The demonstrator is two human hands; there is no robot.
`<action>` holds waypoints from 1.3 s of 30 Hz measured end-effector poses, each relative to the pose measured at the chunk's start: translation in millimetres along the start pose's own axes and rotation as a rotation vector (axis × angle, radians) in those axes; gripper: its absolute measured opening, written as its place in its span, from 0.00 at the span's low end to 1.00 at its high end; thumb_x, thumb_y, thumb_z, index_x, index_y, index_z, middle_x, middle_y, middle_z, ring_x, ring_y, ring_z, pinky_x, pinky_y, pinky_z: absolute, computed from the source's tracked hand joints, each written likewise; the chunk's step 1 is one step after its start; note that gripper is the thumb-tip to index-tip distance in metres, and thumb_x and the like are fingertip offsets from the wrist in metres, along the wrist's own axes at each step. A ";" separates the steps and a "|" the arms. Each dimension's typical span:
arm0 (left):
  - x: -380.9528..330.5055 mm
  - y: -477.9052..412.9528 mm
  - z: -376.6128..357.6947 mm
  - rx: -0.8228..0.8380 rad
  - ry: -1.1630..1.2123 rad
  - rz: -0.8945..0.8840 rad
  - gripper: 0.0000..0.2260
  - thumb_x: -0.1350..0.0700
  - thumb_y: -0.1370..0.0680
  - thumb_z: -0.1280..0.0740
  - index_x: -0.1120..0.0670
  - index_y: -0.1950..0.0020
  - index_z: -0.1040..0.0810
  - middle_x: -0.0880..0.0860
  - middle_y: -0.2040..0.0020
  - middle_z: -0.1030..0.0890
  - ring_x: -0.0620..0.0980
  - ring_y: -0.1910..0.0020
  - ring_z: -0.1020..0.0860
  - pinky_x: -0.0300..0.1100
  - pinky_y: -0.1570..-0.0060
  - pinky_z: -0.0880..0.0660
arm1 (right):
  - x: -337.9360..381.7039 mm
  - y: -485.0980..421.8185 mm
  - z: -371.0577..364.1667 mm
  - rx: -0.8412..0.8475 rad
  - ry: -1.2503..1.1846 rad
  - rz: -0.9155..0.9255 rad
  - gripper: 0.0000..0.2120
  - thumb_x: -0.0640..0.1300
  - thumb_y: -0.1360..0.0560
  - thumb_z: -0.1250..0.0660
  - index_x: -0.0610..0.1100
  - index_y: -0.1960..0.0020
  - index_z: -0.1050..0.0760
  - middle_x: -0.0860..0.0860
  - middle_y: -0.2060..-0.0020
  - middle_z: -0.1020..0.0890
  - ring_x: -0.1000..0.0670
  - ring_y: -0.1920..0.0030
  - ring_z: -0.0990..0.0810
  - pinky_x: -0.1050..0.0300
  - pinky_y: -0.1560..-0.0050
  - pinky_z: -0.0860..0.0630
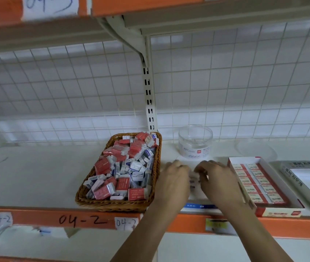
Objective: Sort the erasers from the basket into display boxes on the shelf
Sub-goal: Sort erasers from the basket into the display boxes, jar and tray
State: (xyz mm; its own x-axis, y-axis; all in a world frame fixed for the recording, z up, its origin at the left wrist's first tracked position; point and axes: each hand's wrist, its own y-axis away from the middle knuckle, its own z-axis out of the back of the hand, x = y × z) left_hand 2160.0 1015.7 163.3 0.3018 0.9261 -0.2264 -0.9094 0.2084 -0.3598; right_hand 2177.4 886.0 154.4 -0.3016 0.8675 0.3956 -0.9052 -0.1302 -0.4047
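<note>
A small white eraser point(193, 175) sits between the fingertips of both hands, above a white box point(199, 206) with a blue front; blur hides its long axis and which way it points. The right hand point(216, 178) has fingers and thumb curled in, pinching the eraser. The left hand point(173, 178) curls toward the eraser from the other side, but I cannot tell whether it grips. Just left of the hands a basket point(112, 204) is heaped with red and white erasers. Just right, a red box point(278, 213) holds two neat rows. A clear jar point(195, 142) stands behind the hands on the shelf point(37, 176), and a grey box point(301, 182) lies at the far right.
</note>
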 end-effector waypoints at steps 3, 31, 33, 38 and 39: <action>11.1 3.9 15.7 -0.107 -0.001 0.032 0.14 0.65 0.23 0.39 0.54 0.41 0.21 0.51 0.43 0.23 0.51 0.42 0.27 0.42 0.44 0.27 | 24.8 -0.8 -2.1 -0.002 -0.123 0.074 0.10 0.35 0.29 0.35 0.46 0.52 0.20 0.50 0.58 0.17 0.48 0.55 0.21 0.55 0.56 0.26; 94.2 15.7 35.6 -0.061 -0.134 0.380 0.14 0.60 0.23 0.36 0.53 0.37 0.29 0.54 0.40 0.25 0.54 0.38 0.30 0.46 0.41 0.30 | 105.4 -22.9 -42.2 0.357 -0.016 0.089 0.13 0.44 0.23 0.40 0.41 0.40 0.29 0.49 0.41 0.31 0.44 0.44 0.24 0.49 0.50 0.25; 94.8 16.1 35.1 -0.063 -0.121 0.387 0.14 0.60 0.23 0.36 0.53 0.37 0.30 0.54 0.41 0.24 0.55 0.39 0.29 0.46 0.42 0.29 | 105.8 -22.6 -41.6 0.350 -0.026 0.083 0.13 0.45 0.22 0.40 0.41 0.40 0.30 0.49 0.41 0.31 0.44 0.44 0.24 0.50 0.51 0.26; 96.6 18.0 30.9 -0.080 -0.123 0.372 0.15 0.59 0.22 0.37 0.53 0.35 0.30 0.53 0.41 0.23 0.54 0.38 0.30 0.46 0.39 0.30 | 103.7 -19.7 -44.1 0.323 -0.075 0.082 0.11 0.44 0.22 0.42 0.42 0.41 0.29 0.50 0.41 0.31 0.45 0.47 0.23 0.51 0.54 0.26; 97.5 18.4 29.9 -0.086 -0.124 0.369 0.15 0.59 0.22 0.37 0.52 0.36 0.30 0.52 0.41 0.23 0.53 0.38 0.30 0.46 0.37 0.31 | 103.1 -18.6 -45.1 0.322 -0.079 0.086 0.12 0.44 0.22 0.42 0.43 0.40 0.29 0.50 0.41 0.31 0.45 0.47 0.23 0.52 0.54 0.26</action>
State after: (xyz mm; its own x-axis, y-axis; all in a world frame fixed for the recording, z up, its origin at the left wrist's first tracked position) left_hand 2164.1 1119.2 161.6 -0.0823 0.9660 -0.2453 -0.9215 -0.1675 -0.3505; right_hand 2176.7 999.6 165.5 -0.3916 0.8085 0.4394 -0.9198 -0.3568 -0.1633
